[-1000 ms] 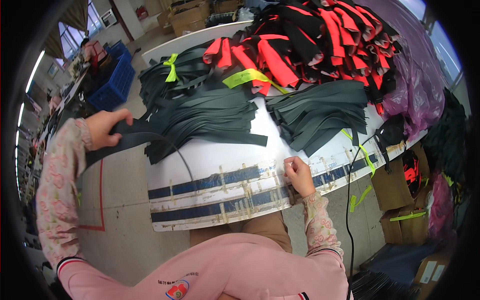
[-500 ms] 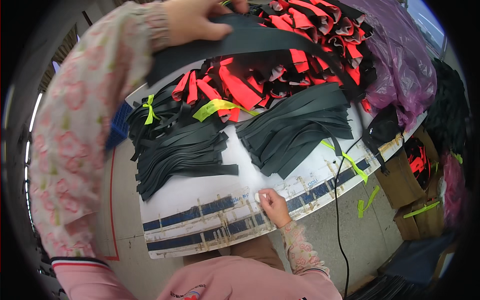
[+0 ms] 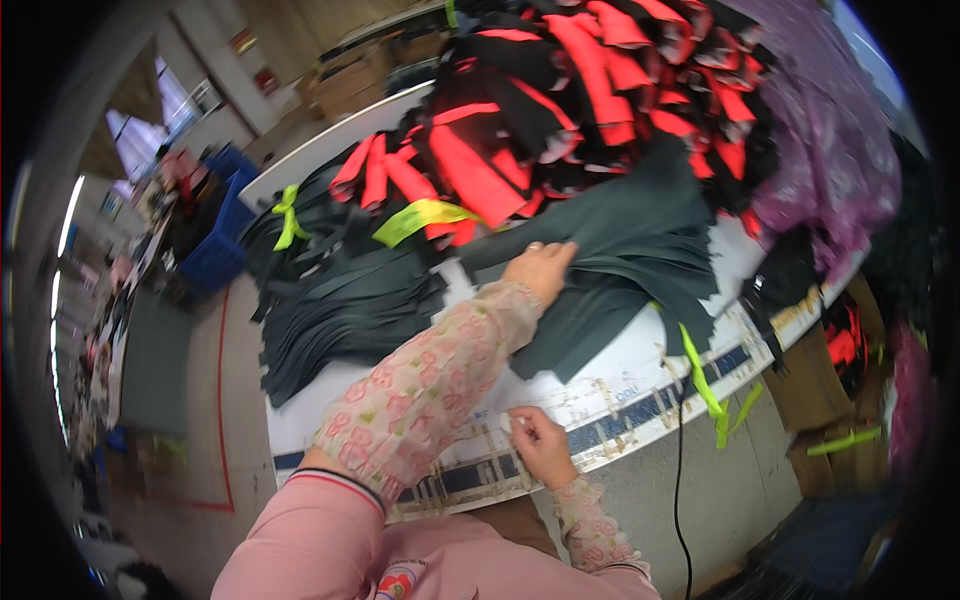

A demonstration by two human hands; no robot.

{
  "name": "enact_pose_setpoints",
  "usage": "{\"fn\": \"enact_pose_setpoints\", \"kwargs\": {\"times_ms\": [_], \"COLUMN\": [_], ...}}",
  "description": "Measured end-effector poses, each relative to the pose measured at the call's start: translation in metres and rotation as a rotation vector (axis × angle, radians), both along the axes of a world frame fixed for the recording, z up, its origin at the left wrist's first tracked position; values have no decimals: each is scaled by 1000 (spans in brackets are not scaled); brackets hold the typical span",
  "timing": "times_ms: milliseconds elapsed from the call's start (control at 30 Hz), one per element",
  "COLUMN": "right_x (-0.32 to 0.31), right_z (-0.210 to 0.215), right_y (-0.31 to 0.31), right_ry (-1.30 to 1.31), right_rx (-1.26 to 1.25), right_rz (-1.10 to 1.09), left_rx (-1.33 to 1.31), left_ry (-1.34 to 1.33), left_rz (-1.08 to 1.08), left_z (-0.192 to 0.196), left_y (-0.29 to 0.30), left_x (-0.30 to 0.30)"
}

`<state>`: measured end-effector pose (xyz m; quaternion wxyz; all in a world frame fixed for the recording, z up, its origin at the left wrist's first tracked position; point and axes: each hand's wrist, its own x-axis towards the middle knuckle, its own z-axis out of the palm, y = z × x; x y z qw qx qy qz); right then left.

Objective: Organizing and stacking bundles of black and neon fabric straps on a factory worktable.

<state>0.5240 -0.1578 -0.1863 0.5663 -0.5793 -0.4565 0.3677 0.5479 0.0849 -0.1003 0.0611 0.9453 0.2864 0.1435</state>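
Left hand [image 3: 540,270] presses dark fabric stack [image 3: 620,260] — right hand [image 3: 540,445] on table edge [image 3: 640,400].

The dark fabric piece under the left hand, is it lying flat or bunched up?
Lying flat. The left hand presses the dark fabric piece down on top of the right-hand stack of dark strips, spread out without visible folds.

Left hand [image 3: 540,272] fingertips hidden under dark fabric stack [image 3: 620,270]; purple bag [image 3: 830,160] blurred, cut by rim.
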Motion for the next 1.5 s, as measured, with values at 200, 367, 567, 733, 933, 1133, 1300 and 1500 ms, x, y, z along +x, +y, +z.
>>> {"fn": "enact_pose_setpoints", "kwargs": {"times_ms": [200, 367, 567, 733, 933, 1133, 1300, 1500], "right_x": [5, 10, 18, -8, -83, -174, -197, -199], "right_z": [-10, 10, 48, 91, 105, 77, 69, 75], "right_y": [-1, 15, 45, 99, 208, 337, 386, 409], "right_ry": [-13, -78, -713, -712, -674, -879, -1155, -899], "right_rx": [-31, -143, -164, -33, 139, 451, 236, -155], "right_rz": [14, 162, 256, 287, 507, 495, 513, 628], "left_rx": [20, -1, 0, -225, -445, -137, -274, -511], "left_ry": [-485, -400, -32, 145, 11, 10, 97, 311], "left_rz": [-202, -23, 484, 467, 490, 300, 270, 353], "left_z": [2, 5, -5, -3, -9, -22, -4, 31], "left_y": [-15, 21, 103, 142, 168, 176, 168, 198], "left_x": [-51, -217, -417, -437, -431, -437, -427, -451]}}
